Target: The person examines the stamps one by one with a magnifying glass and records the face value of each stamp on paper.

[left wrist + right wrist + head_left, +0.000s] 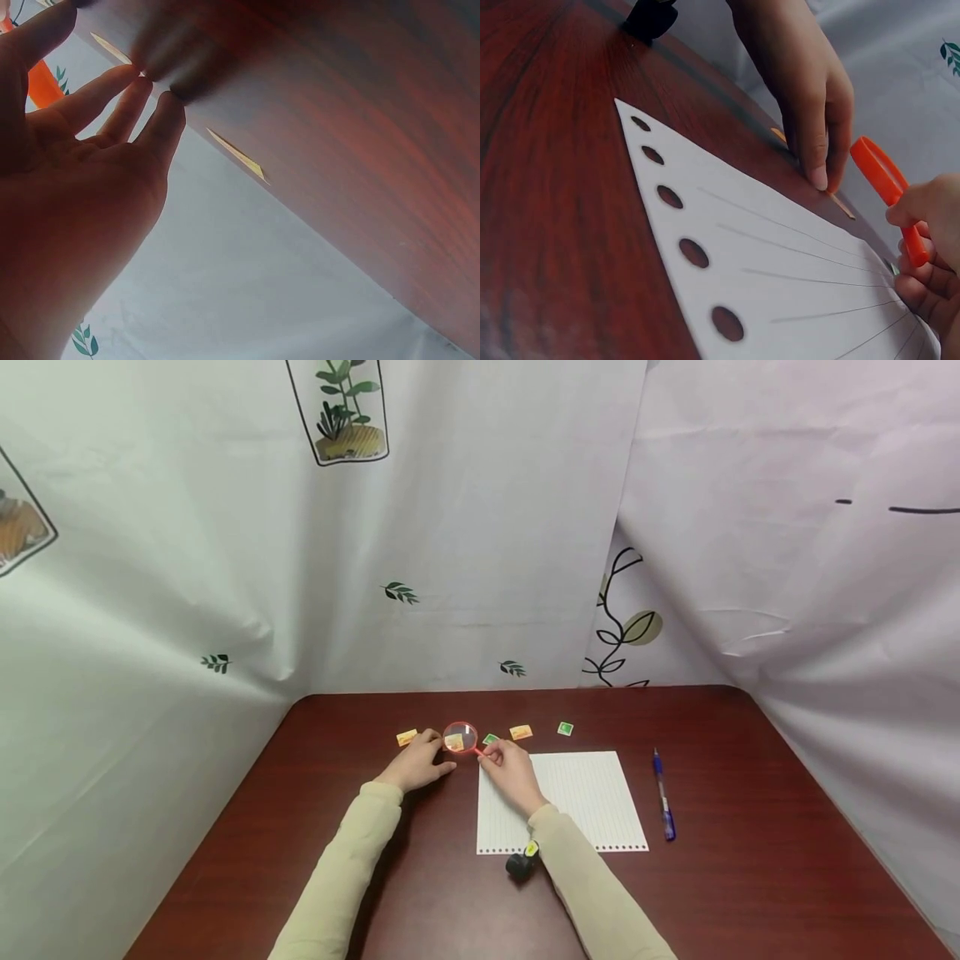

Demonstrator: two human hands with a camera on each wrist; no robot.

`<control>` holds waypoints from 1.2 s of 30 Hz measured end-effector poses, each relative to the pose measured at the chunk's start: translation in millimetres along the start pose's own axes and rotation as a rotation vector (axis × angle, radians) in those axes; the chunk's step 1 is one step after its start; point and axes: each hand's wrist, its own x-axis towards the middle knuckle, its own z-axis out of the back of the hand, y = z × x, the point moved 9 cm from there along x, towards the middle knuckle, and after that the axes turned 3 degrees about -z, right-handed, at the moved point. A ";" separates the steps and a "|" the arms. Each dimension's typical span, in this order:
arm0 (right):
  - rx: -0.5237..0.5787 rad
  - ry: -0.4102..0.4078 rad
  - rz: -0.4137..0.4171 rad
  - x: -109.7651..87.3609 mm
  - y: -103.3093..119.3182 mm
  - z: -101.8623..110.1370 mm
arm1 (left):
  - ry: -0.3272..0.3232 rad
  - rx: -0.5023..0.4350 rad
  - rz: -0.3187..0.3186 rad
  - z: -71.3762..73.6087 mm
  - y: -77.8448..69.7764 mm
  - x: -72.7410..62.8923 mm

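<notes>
Creased white plant-printed fabric hangs behind and beside a reddish-brown table.

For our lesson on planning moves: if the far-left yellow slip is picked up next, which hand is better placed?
Left, probably: the left hand is beside that yellow slip and appears to grip nothing, while the right hand is farther off and holds the magnifying glass.
</notes>
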 end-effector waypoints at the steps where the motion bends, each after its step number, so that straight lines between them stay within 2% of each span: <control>1: -0.001 0.001 0.002 -0.1 -0.3 -0.5 | 0.000 -0.002 0.002 -0.1 0.2 -0.3; 12: -0.013 -0.009 0.014 -0.1 1.0 3.6 | -0.005 0.013 -0.015 -0.2 -3.4 2.0; 36: 0.011 -0.006 0.016 -1.1 1.9 2.4 | 0.006 0.002 0.004 -0.6 -1.2 0.6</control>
